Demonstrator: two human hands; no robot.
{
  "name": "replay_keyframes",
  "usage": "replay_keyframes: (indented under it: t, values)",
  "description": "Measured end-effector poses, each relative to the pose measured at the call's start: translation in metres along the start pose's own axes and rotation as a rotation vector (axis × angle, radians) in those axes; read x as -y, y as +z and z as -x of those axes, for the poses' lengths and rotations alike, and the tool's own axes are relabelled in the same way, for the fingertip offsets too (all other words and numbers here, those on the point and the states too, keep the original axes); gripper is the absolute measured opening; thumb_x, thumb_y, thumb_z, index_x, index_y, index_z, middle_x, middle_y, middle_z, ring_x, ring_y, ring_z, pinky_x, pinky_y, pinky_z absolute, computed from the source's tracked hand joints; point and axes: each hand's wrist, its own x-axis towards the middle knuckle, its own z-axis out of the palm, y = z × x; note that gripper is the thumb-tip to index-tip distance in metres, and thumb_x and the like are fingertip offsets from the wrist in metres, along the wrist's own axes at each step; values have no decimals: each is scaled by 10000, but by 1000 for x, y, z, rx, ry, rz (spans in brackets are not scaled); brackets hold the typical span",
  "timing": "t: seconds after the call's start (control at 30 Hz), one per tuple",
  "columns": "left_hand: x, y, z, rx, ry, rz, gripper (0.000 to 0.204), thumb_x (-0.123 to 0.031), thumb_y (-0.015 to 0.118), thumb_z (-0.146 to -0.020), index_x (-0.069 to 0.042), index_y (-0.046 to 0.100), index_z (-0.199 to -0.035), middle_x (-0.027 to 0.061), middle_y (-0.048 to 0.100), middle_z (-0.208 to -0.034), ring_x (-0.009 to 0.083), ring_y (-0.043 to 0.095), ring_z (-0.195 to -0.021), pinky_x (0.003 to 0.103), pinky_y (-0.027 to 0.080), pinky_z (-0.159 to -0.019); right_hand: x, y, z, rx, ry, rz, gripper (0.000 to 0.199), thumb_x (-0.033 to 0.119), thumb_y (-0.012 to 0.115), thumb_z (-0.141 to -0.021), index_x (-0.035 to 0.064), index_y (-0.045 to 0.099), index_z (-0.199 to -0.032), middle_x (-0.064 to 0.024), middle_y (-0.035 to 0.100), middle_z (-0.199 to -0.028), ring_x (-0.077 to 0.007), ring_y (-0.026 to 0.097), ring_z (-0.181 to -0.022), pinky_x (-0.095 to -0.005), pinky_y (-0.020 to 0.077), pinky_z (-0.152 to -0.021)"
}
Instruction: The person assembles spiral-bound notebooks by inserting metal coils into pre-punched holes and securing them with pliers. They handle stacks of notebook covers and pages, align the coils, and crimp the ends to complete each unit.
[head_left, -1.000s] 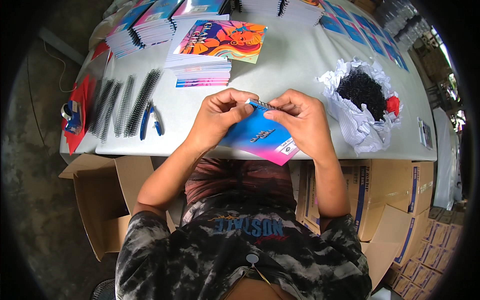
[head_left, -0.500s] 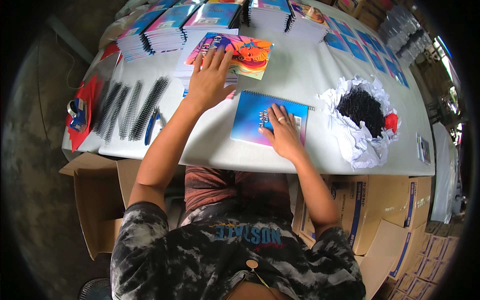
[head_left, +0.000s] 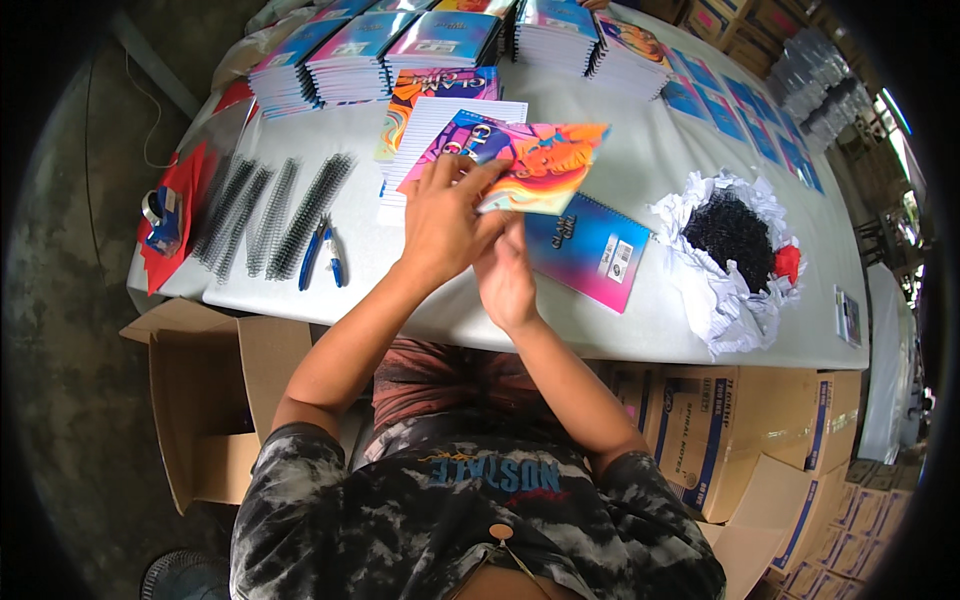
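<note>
My left hand [head_left: 445, 215] grips a colourful notebook cover [head_left: 555, 165] printed with an orange and purple picture, lifted and tilted above the table. Under its near edge is my right hand [head_left: 508, 280], close against the left one; its fingertips are partly hidden, so its hold cannot be made out. Below and to the right, a blue and pink spiral notebook [head_left: 590, 250] lies on the table, partly behind the cover. Lined sheets [head_left: 510, 110] and another colourful cover [head_left: 395, 125] lie in a pile just beyond my hands.
Stacks of spiral notebooks [head_left: 440, 45] line the far side. Black wire coils [head_left: 310, 215], pliers [head_left: 313, 255], a cutter [head_left: 333, 260] and a tape dispenser [head_left: 160, 225] lie left. Crumpled paper [head_left: 700, 300] holds black coils [head_left: 730, 230] at right. Cardboard boxes [head_left: 770, 410] stand below the table edge.
My left hand has taken up the colourful cover and brought it right and nearer. My right hand has left the spiral notebook, which now lies turned, and moved left to meet the other hand.
</note>
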Motion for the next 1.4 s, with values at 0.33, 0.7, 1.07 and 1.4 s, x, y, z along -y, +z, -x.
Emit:
replay_keyframes:
  t: [0.33, 0.7, 1.07, 1.4]
  values:
    - [91, -15, -50, 351, -40, 46, 573, -585, 432, -835, -94, 557, -1103, 117, 509, -1211, 296, 460, -1116, 414, 321, -967, -7, 12, -40, -169, -211, -236, 831, 545, 577, -799, 200, 125, -1405, -64, 246, -1410, -243, 271, -1307, -464, 265, -1042]
    - [61, -40, -43, -294, 109, 337, 476, -62, 638, -678, -5, 469, -1119, 154, 517, -1144, 284, 475, -1098, 376, 355, -948, 67, 3, -26, -167, -214, 848, 213, 43, 612, -831, -46, 581, -1022, -73, 642, -979, -124, 600, -871, -263, 476, -779]
    - [87, -9, 75, 271, -310, 486, 341, 57, 587, -745, -12, 528, -1074, 109, 573, -1052, 206, 537, -958, 338, 407, -878, 69, -45, 41, -108, 67, 824, 206, 16, 679, -781, -11, 629, -979, -58, 657, -882, -107, 600, -798, -248, 502, -726]
    - [219, -64, 28, -23, -634, -486, 346, -364, 577, -827, -95, 595, -1045, 137, 600, -972, 320, 583, -917, 412, 454, -783, 76, -34, 30, 133, -43, 841, 320, 22, 635, -818, 13, 591, -1134, -88, 639, -1069, -138, 591, -942, -265, 471, -844]
